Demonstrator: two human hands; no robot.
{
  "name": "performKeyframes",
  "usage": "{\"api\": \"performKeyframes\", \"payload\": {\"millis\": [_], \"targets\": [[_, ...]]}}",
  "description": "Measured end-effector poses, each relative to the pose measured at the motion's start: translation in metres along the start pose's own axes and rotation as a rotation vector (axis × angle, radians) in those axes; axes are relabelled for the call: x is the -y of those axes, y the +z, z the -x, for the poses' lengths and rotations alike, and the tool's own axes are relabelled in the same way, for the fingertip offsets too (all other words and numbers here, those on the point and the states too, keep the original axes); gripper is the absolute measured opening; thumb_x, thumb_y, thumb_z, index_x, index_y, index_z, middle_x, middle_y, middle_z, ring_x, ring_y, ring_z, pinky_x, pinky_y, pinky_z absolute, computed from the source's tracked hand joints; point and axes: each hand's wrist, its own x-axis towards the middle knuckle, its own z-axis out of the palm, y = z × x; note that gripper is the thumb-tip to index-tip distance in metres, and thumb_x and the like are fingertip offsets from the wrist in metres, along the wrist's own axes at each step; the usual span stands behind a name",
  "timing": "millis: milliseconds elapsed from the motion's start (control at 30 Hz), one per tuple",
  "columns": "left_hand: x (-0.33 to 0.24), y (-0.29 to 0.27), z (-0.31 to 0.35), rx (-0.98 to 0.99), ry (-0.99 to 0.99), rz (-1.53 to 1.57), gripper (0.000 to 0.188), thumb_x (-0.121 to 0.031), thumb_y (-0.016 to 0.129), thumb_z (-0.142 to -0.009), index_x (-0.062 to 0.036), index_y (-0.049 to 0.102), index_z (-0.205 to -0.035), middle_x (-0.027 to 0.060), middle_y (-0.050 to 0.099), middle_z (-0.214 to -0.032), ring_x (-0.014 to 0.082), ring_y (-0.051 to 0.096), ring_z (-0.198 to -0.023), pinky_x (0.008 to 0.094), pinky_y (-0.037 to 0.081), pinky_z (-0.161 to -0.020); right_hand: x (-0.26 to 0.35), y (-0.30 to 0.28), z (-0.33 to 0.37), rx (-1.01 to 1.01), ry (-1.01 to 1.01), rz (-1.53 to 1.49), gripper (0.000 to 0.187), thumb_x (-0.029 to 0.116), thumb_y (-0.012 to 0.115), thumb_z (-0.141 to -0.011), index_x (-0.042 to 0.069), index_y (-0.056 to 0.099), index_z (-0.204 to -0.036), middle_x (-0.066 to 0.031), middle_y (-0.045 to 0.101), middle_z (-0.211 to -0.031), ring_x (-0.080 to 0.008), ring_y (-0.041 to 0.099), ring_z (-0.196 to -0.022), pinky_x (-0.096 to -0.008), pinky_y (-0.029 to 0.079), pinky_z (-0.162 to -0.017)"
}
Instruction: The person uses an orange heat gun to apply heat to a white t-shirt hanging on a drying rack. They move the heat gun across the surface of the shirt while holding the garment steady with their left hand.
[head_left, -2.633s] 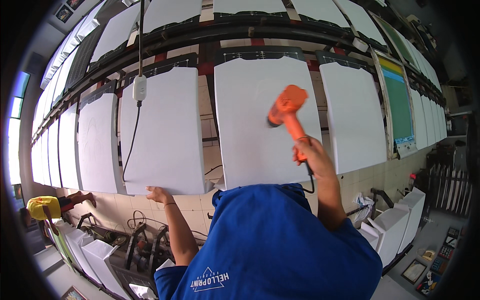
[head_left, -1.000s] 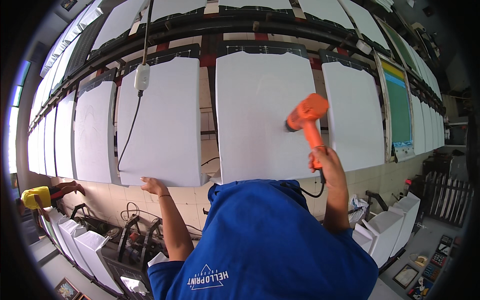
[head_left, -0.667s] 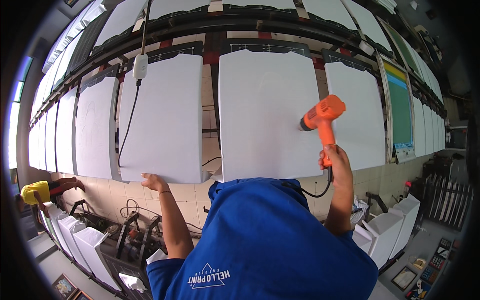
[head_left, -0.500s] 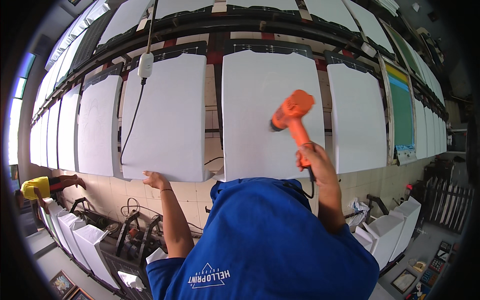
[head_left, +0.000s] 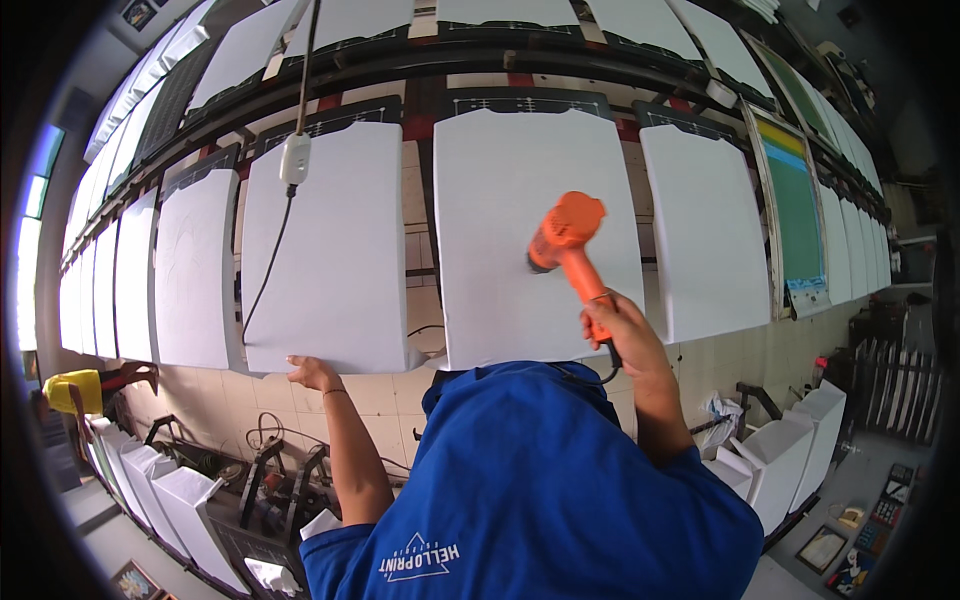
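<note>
My right hand is wrapped round the handle of an orange heat gun. Its dark nozzle points down and left over a white cloth-covered board in the middle, and a black cord runs from the handle's end toward my body. At the near edge of the white-covered board to the left, my left hand touches the cloth with a finger stretched out; the other fingers are partly hidden, and I see nothing held in it.
A white plug adapter hangs on a cable over the left board, its black cord trailing across the cloth. To the right, a framed screen with green mesh lies among more white boards. A person in yellow bends at the far left.
The heat gun and my right hand have shifted a little left and down in the picture. The view itself has tilted slightly. My left hand stays at the board's edge.
</note>
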Motion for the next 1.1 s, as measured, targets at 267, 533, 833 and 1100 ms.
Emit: {"api": "performKeyframes", "payload": {"millis": [267,533,833,1100], "targets": [[0.003,-0.003,0.003,0.095,0.015,0.099,0.067,-0.046,0.037,-0.098,0.0184,0.035,-0.114,0.0364,0.049,-0.113,0.0395,0.055,-0.101,0.0458,0.047,-0.089,-0.013,-0.068,0.035,-0.436,-0.045,-0.099,0.031,0.025,0.061,-0.090,0.000,0.057,-0.108,-0.0053,0.060,-0.089,-0.0104,0.057,-0.072,-0.0250,0.049,-0.053],[0.028,0.002,-0.024,0.115,0.022,0.129,0.058,-0.044,0.049,-0.097,0.0121,0.038,-0.105,0.0260,0.056,-0.098,0.0285,0.058,-0.085,0.0401,0.050,-0.077,-0.009,-0.021,0.026,-0.226,-0.020,-0.164,0.027,0.021,0.063,-0.087,0.000,0.054,-0.100,-0.0042,0.056,-0.079,-0.0115,0.056,-0.064,-0.0263,0.048,-0.056],[0.045,-0.004,-0.050,0.223,0.033,0.219,0.058,-0.043,0.054,-0.095,0.0125,0.043,-0.108,0.0226,0.056,-0.109,0.0262,0.057,-0.095,0.0366,0.049,-0.085,-0.008,0.066,0.002,0.036,0.077,0.020,0.038,0.029,0.062,-0.088,-0.001,0.057,-0.110,-0.0063,0.063,-0.084,-0.0120,0.060,-0.064,-0.0262,0.048,-0.056],[0.026,-0.030,-0.073,0.430,-0.227,0.426,0.061,-0.052,0.059,-0.090,0.0006,0.048,-0.119,0.0136,0.057,-0.118,0.0246,0.058,-0.102,0.0399,0.049,-0.088,-0.014,0.028,0.013,-0.178,-0.040,0.211,0.035,0.023,0.060,-0.086,-0.003,0.058,-0.110,-0.0072,0.065,-0.088,-0.0100,0.056,-0.061,-0.0247,0.045,-0.053]]}}
